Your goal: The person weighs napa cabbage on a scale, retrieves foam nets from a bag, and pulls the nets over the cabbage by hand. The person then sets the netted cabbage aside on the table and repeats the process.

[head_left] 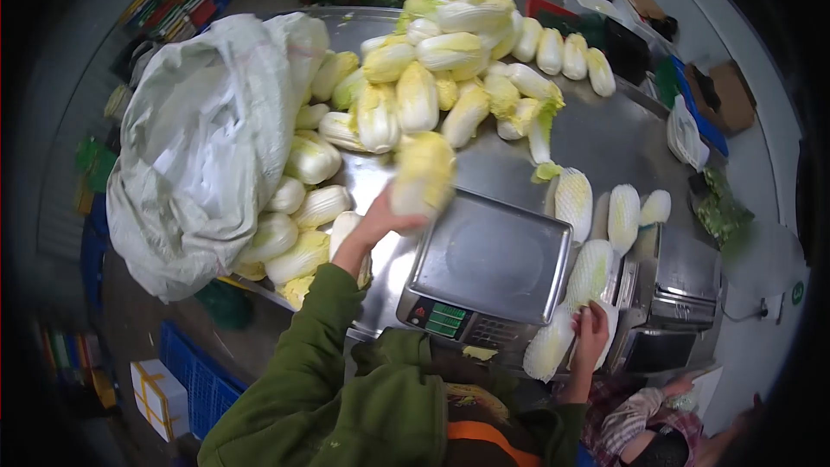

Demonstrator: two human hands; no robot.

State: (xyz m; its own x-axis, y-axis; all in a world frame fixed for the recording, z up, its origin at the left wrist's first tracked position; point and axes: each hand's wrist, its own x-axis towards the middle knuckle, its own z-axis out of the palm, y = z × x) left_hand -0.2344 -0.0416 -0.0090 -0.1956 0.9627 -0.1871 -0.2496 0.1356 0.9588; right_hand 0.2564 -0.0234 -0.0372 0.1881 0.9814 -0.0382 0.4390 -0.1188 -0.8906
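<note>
Cabbage (pixel 422 175), blurred, is clasped by the left hand (pixel 379 225) just above the scale (pixel 493 255), at its far-left corner, nr the cabbage pile (pixel 432 78). Netted cabbage (pixel 552 346) is gripped by the right hand (pixel 592 333) beside the scale's front-right corner.

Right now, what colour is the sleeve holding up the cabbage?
Olive green sleeve, clearest in head view.

Left hand (pixel 373 227) holds a cabbage (pixel 422 175) (blurred) by the scale (pixel 493 255); right hand (pixel 592 333) grips a netted cabbage (pixel 550 346).
</note>
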